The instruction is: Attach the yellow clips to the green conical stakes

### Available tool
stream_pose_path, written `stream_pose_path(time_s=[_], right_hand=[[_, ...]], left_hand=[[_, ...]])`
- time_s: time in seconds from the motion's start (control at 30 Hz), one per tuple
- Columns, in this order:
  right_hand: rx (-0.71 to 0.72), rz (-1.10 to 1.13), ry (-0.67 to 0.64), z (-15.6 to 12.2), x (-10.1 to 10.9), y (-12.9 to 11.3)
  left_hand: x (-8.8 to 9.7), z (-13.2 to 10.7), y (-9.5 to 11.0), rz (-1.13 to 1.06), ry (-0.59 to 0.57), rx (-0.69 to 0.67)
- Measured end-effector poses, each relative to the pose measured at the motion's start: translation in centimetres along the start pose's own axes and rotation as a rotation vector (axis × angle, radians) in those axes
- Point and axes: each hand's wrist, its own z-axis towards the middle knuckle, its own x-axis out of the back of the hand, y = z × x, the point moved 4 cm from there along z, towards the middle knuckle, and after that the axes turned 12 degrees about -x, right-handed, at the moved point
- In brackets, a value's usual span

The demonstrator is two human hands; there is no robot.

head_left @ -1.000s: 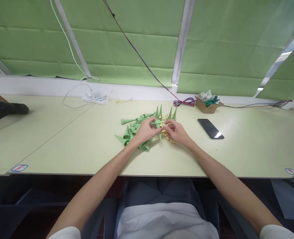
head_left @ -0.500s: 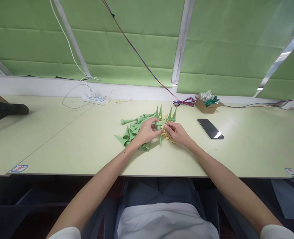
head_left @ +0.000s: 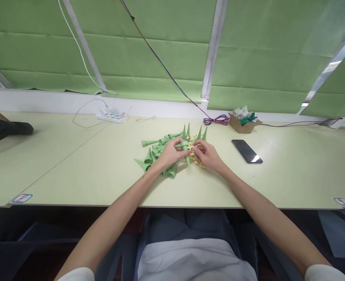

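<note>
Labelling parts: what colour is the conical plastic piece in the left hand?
The conical plastic piece is light green; head view.

Cones [head_left: 158,149] lie left — phone [head_left: 246,151] right, box [head_left: 241,126] behind it.

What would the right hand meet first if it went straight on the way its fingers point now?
The right hand points left, so it would probably meet the green spike in the left hand first, or that hand's thumb; the depth between them is unclear.

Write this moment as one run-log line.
left hand: holds tapered green plastic cone | right hand: close to small yellow plastic pieces | right side: black rectangular phone
</note>
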Motion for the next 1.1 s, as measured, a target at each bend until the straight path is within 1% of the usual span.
stream_pose_path(time_s=[0.13, 0.27, 0.5, 0.77, 0.93, 1.1], right_hand=[[0.028, -0.019, -0.002, -0.07, 0.07, 0.0], [0.042, -0.085, 0.003, -0.06, 0.14, -0.06], [0.028, -0.121, 0.016, 0.06, 0.25, 0.09], [-0.005, -0.126, 0.022, 0.17, 0.19, 0.17], [-0.04, -0.102, -0.006, 0.16, 0.07, 0.11], [-0.046, -0.03, -0.025, 0.61, -0.12, 0.88]], left_hand=[[-0.03, -0.01, -0.2, -0.027, -0.001, 0.021], [-0.08, -0.04, -0.24, 0.041, -0.007, 0.007], [-0.13, -0.02, 0.33, 0.219, -0.022, -0.081], [-0.11, 0.16, 0.45, 0.42, -0.001, -0.188], [-0.19, 0.15, 0.33, 0.465, -0.019, -0.256], [-0.33, 0.03, 0.38, 0.49, -0.037, -0.29]])
